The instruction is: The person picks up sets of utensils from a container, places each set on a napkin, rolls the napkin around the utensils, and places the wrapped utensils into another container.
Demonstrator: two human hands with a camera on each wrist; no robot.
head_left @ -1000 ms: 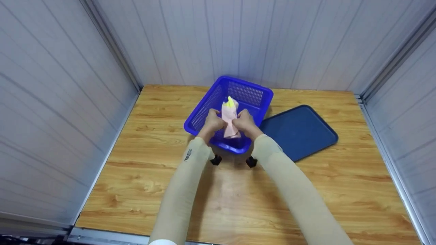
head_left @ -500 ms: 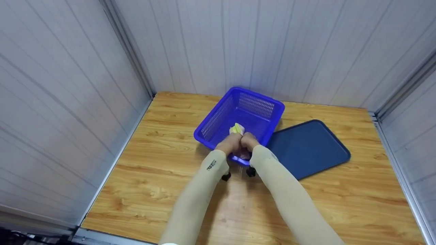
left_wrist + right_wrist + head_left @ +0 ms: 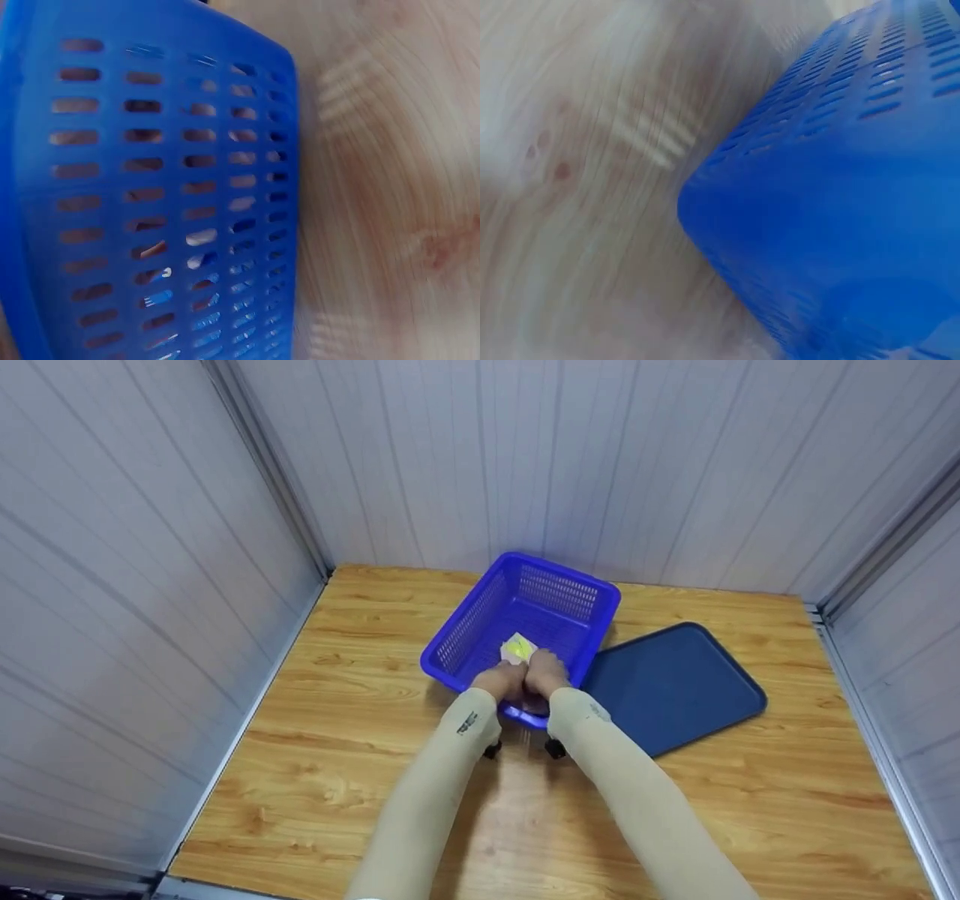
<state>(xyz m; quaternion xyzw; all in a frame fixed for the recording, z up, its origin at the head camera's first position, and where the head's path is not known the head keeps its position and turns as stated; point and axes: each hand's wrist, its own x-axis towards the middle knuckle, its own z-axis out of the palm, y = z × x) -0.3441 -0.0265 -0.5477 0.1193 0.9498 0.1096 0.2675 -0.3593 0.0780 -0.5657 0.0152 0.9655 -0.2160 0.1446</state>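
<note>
Low at the near end of the blue plastic basket [image 3: 557,591], in the head view, lies a small light pink, soft-looking bundle with a yellow part [image 3: 518,648]. Its exact kind is unclear. My left hand [image 3: 502,679] and right hand [image 3: 545,673] meet side by side at its near end, curled about it; the fingertips are hidden. Both wrists reach over the basket's near rim. The left wrist view is filled by the basket's slotted wall [image 3: 169,180], with no hand showing. A smooth corner of the basket [image 3: 780,202] fills much of the right wrist view.
A dark blue flat tray [image 3: 679,690] lies to the right of the basket, its left edge close against it. Both stand on a wood-grain tabletop [image 3: 330,720]. Pale panel walls [image 3: 525,457] enclose the back and both sides.
My hands went from apart, holding the bundle raised over the basket, to close together and lower at its near end. The bundle's yellow end came down with them.
</note>
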